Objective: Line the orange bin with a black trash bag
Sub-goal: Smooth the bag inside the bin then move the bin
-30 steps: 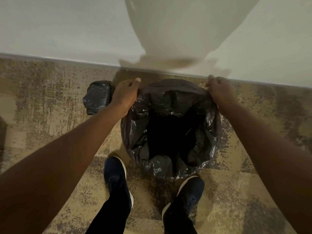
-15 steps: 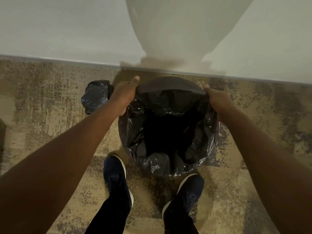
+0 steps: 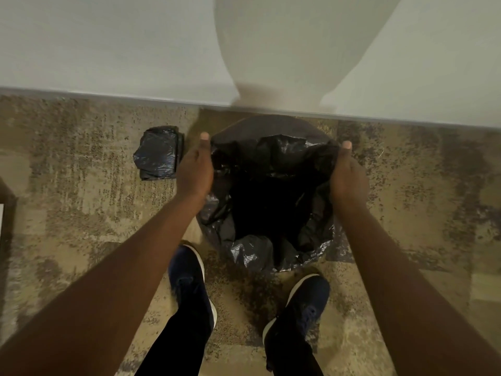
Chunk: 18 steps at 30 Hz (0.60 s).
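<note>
Dim warm indoor light, large soft shadow on the pale wall (image 3: 108, 44), faint sheen on black trash bag (image 3: 244, 253), wide-angle bowing along the baseboard (image 3: 81, 94), slight motion blur.

The bag (image 3: 271, 202) is thin black plastic film, crinkled all over, with a glossy sheen where its folds catch the light, most of all along the near edge; its inside reads flat black. The bin's rim (image 3: 260, 126), showing only at the far side, looks smooth and matt, probably hard plastic, though shadow dulls its colour. Left of it on the floor (image 3: 81, 185) lies a folded wad (image 3: 158, 154) of the same shiny, wrinkled film. The floor is a rough, low-pile carpet, matt, mottled tan and grey. The wall (image 3: 108, 44) is smooth and matt. The shoes (image 3: 189, 283) are dark woven cloth with pale smooth soles.
</note>
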Motion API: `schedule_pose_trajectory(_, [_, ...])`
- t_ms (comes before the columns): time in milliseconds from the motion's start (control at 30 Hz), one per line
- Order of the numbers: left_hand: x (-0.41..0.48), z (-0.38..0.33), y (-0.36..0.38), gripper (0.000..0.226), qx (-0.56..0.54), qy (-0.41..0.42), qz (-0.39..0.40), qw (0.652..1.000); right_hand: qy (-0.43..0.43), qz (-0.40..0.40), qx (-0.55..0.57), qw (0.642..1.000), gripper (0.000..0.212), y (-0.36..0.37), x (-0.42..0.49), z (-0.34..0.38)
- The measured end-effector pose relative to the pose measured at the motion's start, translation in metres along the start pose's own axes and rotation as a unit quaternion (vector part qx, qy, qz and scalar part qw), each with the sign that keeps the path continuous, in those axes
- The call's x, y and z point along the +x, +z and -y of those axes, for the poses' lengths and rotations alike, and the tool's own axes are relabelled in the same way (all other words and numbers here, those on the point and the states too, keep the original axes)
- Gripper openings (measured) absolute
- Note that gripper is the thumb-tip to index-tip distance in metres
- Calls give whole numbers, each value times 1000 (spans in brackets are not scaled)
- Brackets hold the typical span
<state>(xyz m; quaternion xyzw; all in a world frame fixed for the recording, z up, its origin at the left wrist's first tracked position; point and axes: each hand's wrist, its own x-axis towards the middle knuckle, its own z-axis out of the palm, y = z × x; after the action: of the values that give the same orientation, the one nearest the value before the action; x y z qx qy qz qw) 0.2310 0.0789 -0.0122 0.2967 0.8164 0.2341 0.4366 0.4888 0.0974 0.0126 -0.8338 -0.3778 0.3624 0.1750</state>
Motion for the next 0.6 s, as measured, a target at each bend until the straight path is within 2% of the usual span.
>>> schedule_pose_trajectory(67, [1, 3, -9, 82, -32, -33, 18, 999, 41, 16, 35, 998, 74, -11, 6, -2])
schedule_pose_trajectory(100, [-4, 3, -13, 78, -28, -21, 0, 999, 38, 9, 42, 998, 67, -15, 6, -8])
schedule_pose_trajectory(200, [-26, 11, -17, 61, 2, 14, -29, 999, -35, -27, 16, 999, 47, -21, -14, -34])
schedule_pose_trajectory(267, [-40, 24, -13, 58, 19, 19, -7, 1000, -56, 10, 7, 998, 42, -14, -31, -54])
schedule_pose_trajectory(333, [-46, 38, -9, 57, 32, 23, -16, 999, -37, 25, -7, 999, 49, -11, -39, -70])
schedule_pose_trajectory(367, [-46, 41, -8, 56, 26, 21, -25, 999, -52, -14, -25, 998, 59, -14, -38, -72])
schedule_pose_trajectory(400, [-46, 42, -8, 55, 20, 19, -32, 999, -95, -63, -53, 992, 65, -18, -39, -67])
schedule_pose_trajectory(433, [-45, 42, -7, 54, 18, 20, -37, 999, -164, -109, -84, 977, 61, -23, -42, -57])
schedule_pose_trajectory(467, [-46, 41, -7, 52, 17, 23, -39, 999, -252, -127, -102, 954, 49, -25, -48, -44])
schedule_pose_trajectory(500, [-46, 41, -6, 49, 19, 28, -41, 999, -337, -90, -109, 931, 34, -21, -54, -30])
schedule_pose_trajectory(533, [-46, 42, -6, 46, 27, 33, -44, 998, -401, 0, -107, 910, 25, -10, -60, -16])
schedule_pose_trajectory(567, [-46, 43, -6, 42, 37, 42, -47, 997, -412, 135, -119, 893, 23, 5, -65, -1])
schedule_pose_trajectory(600, [-46, 44, -5, 38, 48, 50, -50, 996, -382, 274, -151, 870, 23, 25, -63, 9])
